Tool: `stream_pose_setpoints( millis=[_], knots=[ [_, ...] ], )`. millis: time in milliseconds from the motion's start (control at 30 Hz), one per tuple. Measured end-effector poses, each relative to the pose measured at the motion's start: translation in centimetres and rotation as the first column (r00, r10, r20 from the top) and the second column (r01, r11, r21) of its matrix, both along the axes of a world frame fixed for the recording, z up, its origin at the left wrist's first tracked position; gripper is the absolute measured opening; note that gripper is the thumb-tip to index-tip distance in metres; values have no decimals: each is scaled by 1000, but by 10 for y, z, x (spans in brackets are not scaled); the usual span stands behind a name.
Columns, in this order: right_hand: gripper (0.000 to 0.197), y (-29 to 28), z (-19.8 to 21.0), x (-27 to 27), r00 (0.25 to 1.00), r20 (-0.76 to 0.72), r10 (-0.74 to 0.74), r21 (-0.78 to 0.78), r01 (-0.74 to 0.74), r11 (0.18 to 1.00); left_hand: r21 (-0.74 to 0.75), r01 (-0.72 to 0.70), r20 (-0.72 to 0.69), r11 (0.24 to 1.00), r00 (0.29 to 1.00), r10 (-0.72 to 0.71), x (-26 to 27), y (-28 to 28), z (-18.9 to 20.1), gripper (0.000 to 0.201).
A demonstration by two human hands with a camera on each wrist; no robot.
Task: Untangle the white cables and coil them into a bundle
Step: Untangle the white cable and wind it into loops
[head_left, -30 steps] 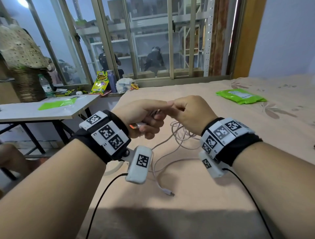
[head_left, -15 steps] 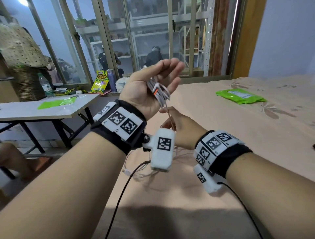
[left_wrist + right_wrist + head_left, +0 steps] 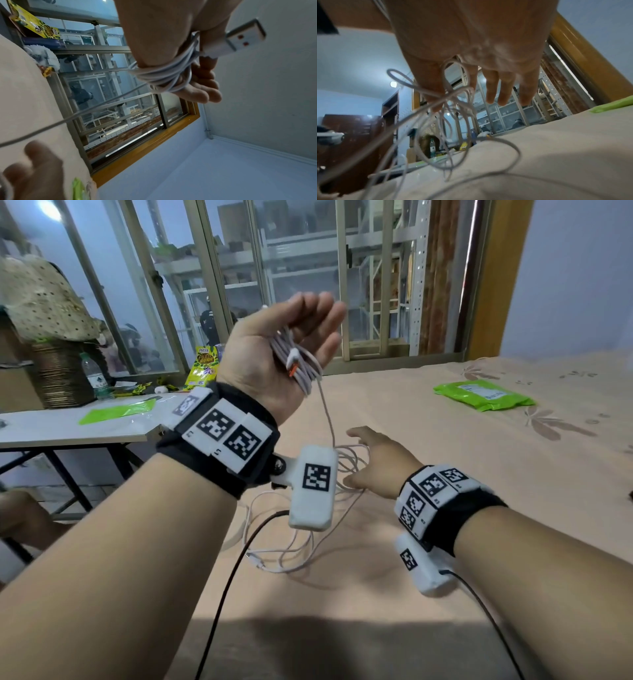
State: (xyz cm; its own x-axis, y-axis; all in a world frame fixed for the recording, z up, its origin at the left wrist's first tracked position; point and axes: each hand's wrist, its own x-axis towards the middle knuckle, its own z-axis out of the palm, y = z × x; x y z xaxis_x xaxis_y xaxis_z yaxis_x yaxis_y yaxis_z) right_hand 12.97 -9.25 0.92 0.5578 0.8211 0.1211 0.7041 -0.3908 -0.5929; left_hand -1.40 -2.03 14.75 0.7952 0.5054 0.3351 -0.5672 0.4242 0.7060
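Note:
My left hand (image 3: 274,344) is raised palm-up, fingers straight, with a white cable coil (image 3: 303,371) wound round it. A USB plug (image 3: 293,362) with an orange insert lies on the coil. In the left wrist view the coil (image 3: 164,75) wraps the fingers and the plug (image 3: 240,37) sticks out beside it. One strand (image 3: 327,419) hangs from the coil down to the loose cable tangle (image 3: 291,556) on the bed. My right hand (image 3: 370,463) hovers low over that tangle, fingers spread. Its wrist view shows loops (image 3: 447,121) by the thumb (image 3: 435,83).
A peach bedsheet (image 3: 445,542) covers the bed. A green packet (image 3: 483,397) lies at the far right. A white table (image 3: 68,433) with a green sheet, a bottle and a basket stands at the left. Black wrist-camera leads (image 3: 233,577) trail toward me.
My left hand has risen and turned palm-up with the coil round it. My right hand has let go of the strand and dropped toward the loose cable on the bed.

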Motion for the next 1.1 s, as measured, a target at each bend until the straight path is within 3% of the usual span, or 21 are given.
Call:
stream_pose_setpoints(
  millis=[100,200,267,400,467,533,600,733,800,967,1033,1100],
  knots=[
    [67,3,14,-11,984,-148,100,176,-74,982,-42,28,-74,999,997,-31,3,2,-8,24],
    [19,12,26,-23,953,-227,201,451,-80,889,-13,93,-156,996,983,-94,5,3,-10,27],
    [17,15,32,-28,925,-296,237,549,-38,835,44,163,-177,986,972,-153,4,4,-9,29],
    [24,13,30,-27,921,-320,223,475,-48,879,3,270,-84,963,959,-269,-1,5,-2,30],
    [29,12,26,-25,962,-219,163,390,-67,919,-9,270,-33,963,962,-270,-2,5,1,28],
    [35,12,23,-22,997,-8,81,244,-77,967,-6,246,16,969,969,-246,-4,7,3,28],
    [26,10,20,-19,987,156,44,124,-64,990,11,218,62,976,974,-218,-7,9,5,28],
    [15,8,10,-10,970,241,41,-33,-34,999,51,185,162,981,968,-190,-16,14,15,26],
    [15,8,8,-7,978,208,32,-85,-15,996,72,166,179,984,968,-177,-19,16,19,26],
    [7,8,18,-9,998,35,-55,116,51,992,107,1,33,994,999,-4,-12,14,6,23],
    [17,12,20,-14,998,-22,-64,232,67,970,127,-37,-92,991,995,49,-5,12,-8,25],
    [23,17,23,-20,985,-173,-18,339,77,938,130,-35,-213,991,975,62,2,11,-24,28]
  ],
)
